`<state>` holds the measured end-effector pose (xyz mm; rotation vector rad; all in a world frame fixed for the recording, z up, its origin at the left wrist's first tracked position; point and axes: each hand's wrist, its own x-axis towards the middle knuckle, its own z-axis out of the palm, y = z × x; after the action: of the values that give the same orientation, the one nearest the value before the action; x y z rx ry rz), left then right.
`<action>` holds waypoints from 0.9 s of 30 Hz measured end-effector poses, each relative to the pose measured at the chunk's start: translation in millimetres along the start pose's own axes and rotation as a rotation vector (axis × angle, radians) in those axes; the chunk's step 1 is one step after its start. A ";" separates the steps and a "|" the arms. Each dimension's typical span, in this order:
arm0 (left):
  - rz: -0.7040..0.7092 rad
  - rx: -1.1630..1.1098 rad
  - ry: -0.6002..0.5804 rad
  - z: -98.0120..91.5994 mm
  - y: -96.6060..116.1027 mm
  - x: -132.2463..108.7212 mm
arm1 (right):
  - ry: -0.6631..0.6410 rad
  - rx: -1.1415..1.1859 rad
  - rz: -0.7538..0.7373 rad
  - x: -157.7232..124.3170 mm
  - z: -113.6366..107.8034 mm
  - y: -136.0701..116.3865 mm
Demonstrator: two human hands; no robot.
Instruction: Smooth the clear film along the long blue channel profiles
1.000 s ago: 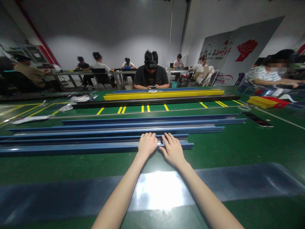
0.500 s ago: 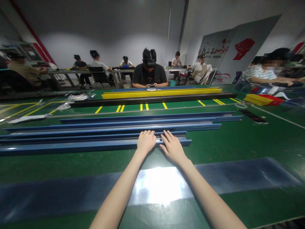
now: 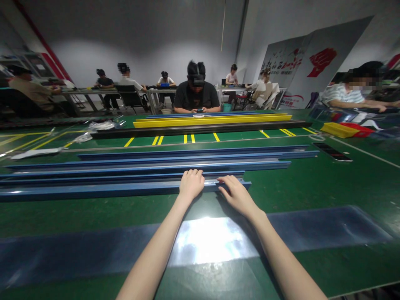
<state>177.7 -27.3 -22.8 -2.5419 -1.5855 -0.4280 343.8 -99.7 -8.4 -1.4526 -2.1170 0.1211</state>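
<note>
A long blue channel rail [image 3: 125, 191] lies crosswise on the green table, the nearest of several blue rails. My left hand [image 3: 191, 184] is on it with the fingers bent over its top and wrapped round it. Close to the rail's right end is my right hand [image 3: 236, 192], its fingers loosely curved above the channel and its thumb apart. I see nothing held in the right hand; whether its fingertips touch the rail cannot be made out.
Farther back lie more blue rails [image 3: 156, 170], a black rail [image 3: 200, 131] and a yellow rail [image 3: 218, 121]. A phone [image 3: 333, 152] and yellow tray [image 3: 339, 130] are at the right. A shiny transparent sheet [image 3: 93, 250] lies in front. A person [image 3: 196, 93] sits opposite.
My right hand has shifted slightly right, and its fingers have curled from a flatter, spread pose. My left hand stays in nearly the same place on the rail.
</note>
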 end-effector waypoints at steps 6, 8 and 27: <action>0.003 0.003 0.005 1.1 -0.8 0.1 | -0.468 0.223 0.121 -4.5 -12.3 -10.1; 0.001 -0.006 0.003 1.0 -0.7 0.1 | -0.626 0.191 0.147 -6.9 -11.3 -11.5; 0.027 -0.028 -0.070 -4.5 -1.3 1.7 | -0.759 0.005 0.152 -5.4 0.6 -13.8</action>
<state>176.4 -26.3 -18.1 -2.6241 -1.5769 -0.3645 333.4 -110.0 -5.8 -1.7440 -2.5545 0.8518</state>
